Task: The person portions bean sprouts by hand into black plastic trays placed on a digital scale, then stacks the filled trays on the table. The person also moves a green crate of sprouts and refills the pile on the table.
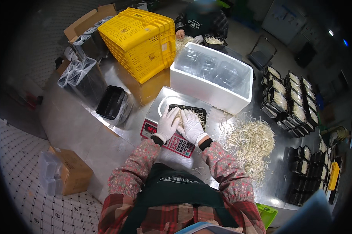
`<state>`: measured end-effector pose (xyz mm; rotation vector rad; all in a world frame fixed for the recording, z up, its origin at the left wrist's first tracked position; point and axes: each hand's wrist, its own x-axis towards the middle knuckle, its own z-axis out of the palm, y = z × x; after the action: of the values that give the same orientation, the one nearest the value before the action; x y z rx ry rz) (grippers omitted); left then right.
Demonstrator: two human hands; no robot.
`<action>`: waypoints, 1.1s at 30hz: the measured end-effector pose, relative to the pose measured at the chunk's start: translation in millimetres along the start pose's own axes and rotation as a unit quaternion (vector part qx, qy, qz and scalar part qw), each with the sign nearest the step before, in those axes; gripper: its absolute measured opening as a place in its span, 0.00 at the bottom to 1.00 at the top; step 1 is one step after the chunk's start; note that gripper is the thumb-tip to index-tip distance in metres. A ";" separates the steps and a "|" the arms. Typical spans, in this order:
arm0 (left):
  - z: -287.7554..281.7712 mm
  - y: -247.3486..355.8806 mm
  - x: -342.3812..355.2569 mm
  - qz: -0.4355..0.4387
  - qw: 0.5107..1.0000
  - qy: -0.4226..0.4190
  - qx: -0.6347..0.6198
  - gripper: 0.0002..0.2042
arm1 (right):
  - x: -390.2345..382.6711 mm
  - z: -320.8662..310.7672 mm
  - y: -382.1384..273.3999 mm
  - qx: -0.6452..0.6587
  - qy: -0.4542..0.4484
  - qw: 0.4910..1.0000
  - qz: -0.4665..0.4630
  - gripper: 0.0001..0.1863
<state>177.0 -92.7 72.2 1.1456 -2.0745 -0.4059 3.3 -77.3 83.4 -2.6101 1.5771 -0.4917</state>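
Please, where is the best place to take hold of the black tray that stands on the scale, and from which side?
Probably by the two short rims of the black tray, one hand from each side. It lies flat on the scale, its open top heaped with pale sprouts, and the left hand and right hand cover the near edge.

Boxes, trays and one little red screen

The scale (175, 119) has a glowing red display (150, 129) on its front left. A black tray (189, 114) sits on its pan. Behind it is a white foam box (211, 80), then a yellow crate (139, 41) and an open cardboard box (88, 21). Filled black trays (289, 101) are stacked at right, and a brown carton (72, 171) sits on the floor at left.
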 end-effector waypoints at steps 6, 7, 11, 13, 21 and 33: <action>-2.3 -1.0 8.7 -0.030 0.999 -0.007 -0.022 0.21 | 11.8 -14.3 23.1 0.121 -0.065 0.990 -0.026 0.41; -5.9 -1.5 9.1 -0.036 0.998 0.004 -0.053 0.21 | 12.5 -25.9 27.9 0.170 -0.066 0.983 -0.020 0.40; -37.7 -10.6 11.7 -0.072 0.983 0.061 -0.158 0.24 | -8.8 -73.5 53.2 0.311 0.007 0.950 0.004 0.34; -64.1 -22.5 16.5 -0.109 0.976 0.085 -0.169 0.25 | -25.7 -107.1 67.0 0.321 0.039 0.944 0.064 0.31; -85.0 1.4 66.2 -0.113 0.993 -0.009 0.019 0.29 | -45.9 -85.9 91.9 0.210 0.054 0.964 0.153 0.47; -11.1 18.5 48.4 0.119 0.954 -0.230 0.148 0.35 | -15.7 -56.3 66.3 0.026 -0.138 0.983 0.116 0.13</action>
<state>157.2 -121.8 111.8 1.0156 -2.7226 -0.2670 -76.7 -88.6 119.2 -2.2942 1.7143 -0.1458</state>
